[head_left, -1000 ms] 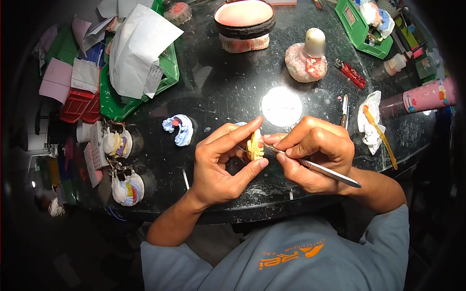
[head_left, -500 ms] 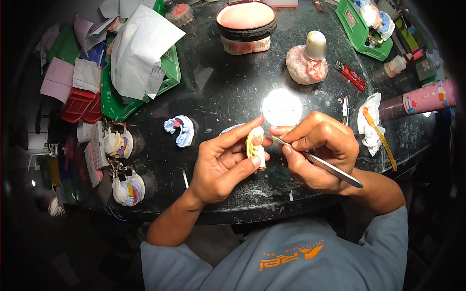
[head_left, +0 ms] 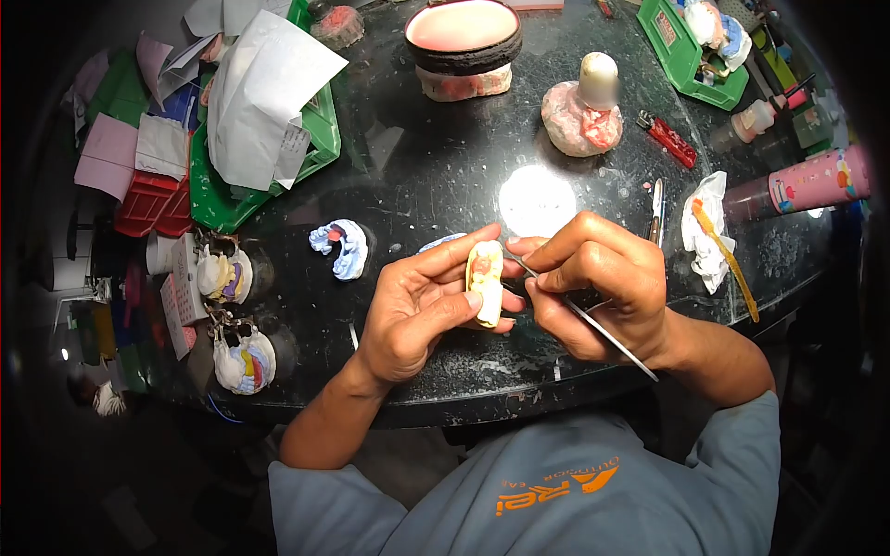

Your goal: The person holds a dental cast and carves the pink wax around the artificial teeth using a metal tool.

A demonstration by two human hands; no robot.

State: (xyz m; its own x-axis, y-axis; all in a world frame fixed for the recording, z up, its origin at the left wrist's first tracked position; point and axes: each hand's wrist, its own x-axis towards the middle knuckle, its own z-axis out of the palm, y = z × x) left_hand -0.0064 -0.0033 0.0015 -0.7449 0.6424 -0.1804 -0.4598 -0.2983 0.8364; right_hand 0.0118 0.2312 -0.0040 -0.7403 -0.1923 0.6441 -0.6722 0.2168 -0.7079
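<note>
Upright in my left hand (head_left: 408,320) is a small yellow and cream dental model (head_left: 487,304), with a pinkish patch near its top. The thumb presses its left side, and the other fingers reach behind it. My right hand (head_left: 607,287) grips a thin metal dental carving tool (head_left: 612,341) like a pen. Its tip points at the model's right edge; I cannot tell whether it touches. Left of my hands lies a light blue dental cast (head_left: 350,252) with a reddish spot. Another blue piece (head_left: 443,242) is mostly hidden behind my left fingers.
Two articulators with casts (head_left: 222,276) stand at the left, near a green bin (head_left: 218,204) holding papers. Toward the back are a black-rimmed pink bowl (head_left: 464,65) and a white-capped lamp (head_left: 581,120). A knife (head_left: 657,211), red lighter (head_left: 669,141) and tissue (head_left: 706,255) lie right.
The model has turned in my left hand, so more of its cream face shows. My right hand has shifted slightly left, and the tool's handle now appears narrower and at a steeper slant.
</note>
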